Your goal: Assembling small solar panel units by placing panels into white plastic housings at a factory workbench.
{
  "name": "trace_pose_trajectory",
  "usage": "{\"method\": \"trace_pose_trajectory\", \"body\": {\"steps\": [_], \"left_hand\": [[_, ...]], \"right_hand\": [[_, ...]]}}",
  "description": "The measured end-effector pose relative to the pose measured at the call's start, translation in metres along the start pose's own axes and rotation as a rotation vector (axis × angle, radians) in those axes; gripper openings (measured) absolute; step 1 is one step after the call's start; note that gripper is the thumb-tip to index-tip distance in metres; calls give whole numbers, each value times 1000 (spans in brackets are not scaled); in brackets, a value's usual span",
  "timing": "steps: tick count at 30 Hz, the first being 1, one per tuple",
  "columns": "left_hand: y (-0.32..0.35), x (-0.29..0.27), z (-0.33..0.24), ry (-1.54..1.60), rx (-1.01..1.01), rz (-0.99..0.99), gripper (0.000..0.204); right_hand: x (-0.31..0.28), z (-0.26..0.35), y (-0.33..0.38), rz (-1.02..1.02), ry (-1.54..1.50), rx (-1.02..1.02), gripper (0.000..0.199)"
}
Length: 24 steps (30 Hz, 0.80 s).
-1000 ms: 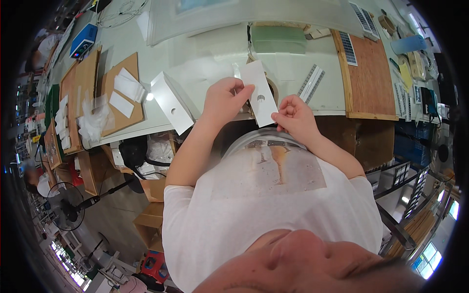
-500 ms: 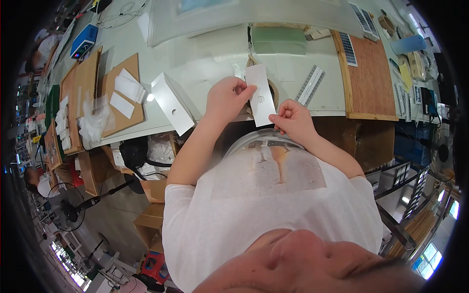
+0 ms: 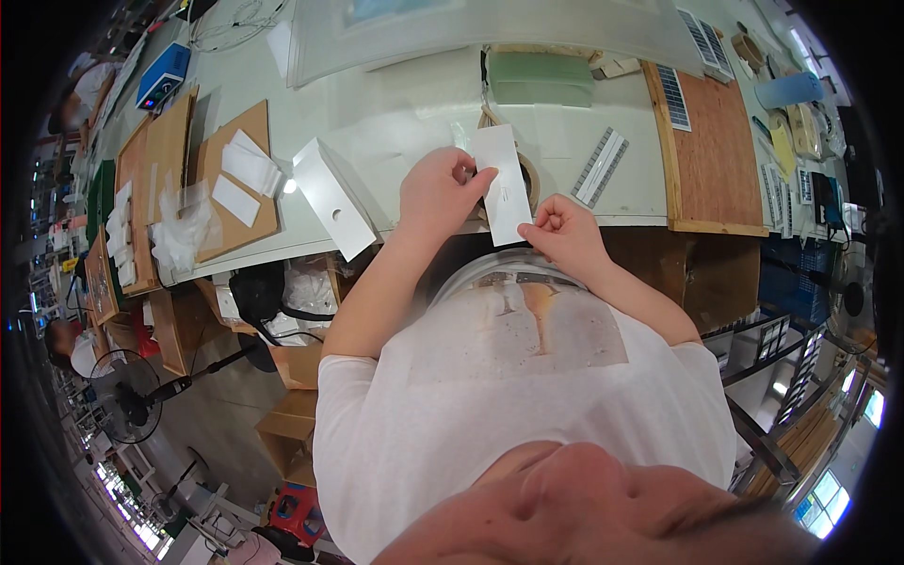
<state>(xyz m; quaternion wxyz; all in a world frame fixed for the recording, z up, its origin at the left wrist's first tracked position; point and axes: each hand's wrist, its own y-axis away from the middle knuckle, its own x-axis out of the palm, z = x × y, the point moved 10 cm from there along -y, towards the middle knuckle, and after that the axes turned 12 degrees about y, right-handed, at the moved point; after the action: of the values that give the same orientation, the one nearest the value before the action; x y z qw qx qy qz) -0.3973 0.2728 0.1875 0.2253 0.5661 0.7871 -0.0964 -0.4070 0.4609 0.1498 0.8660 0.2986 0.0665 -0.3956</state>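
Observation:
A long white card piece (image 3: pixel 505 168) with a small curved mark near its middle is held upright over the table's front edge. My left hand (image 3: pixel 441 193) pinches its left edge, thumb on the face. My right hand (image 3: pixel 565 234) grips the lower right corner between thumb and curled fingers. Behind the card, a tape roll (image 3: pixel 533 184) is partly covered. To the left of my left hand lies a long white box (image 3: pixel 330 196) with a small round hole in its face.
Cardboard (image 3: pixel 259 122) with white cards and a crumpled clear bag (image 3: pixel 177 226) lies at left. A green block stack (image 3: pixel 541 80) stands at the back, below a translucent panel (image 3: pixel 424 28). Printed strips (image 3: pixel 600 168) and a wooden board (image 3: pixel 716 155) are at right.
The card has tilted slightly, and its middle mark looks flatter. Both hands keep their hold in almost the same place.

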Motion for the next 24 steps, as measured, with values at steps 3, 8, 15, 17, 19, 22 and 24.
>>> {"method": "trace_pose_trajectory", "body": {"steps": [3, 8, 15, 17, 19, 22, 24], "left_hand": [[2, -8, -12, -90, 133, -123, 23], [19, -3, -53, -127, 767, -140, 11], [18, -16, -62, -129, 815, -13, 13], [21, -23, -65, -61, 774, 105, 21], [26, -31, -61, 118, 670, 134, 23], [29, -29, -21, 435, 262, 174, 24], [32, -22, 27, 498, -107, 134, 27]], "right_hand": [[-10, 31, 10, -123, 320, -290, 21], [3, 84, 43, -237, 733, -946, 25], [-3, 92, 71, -477, 840, -1284, 28], [-19, 104, 85, -600, 717, -1359, 28], [-59, 103, 76, -706, 342, -1063, 20], [-62, 59, 24, -461, -282, -554, 13], [-41, 19, -5, -274, -487, -155, 21]]}}
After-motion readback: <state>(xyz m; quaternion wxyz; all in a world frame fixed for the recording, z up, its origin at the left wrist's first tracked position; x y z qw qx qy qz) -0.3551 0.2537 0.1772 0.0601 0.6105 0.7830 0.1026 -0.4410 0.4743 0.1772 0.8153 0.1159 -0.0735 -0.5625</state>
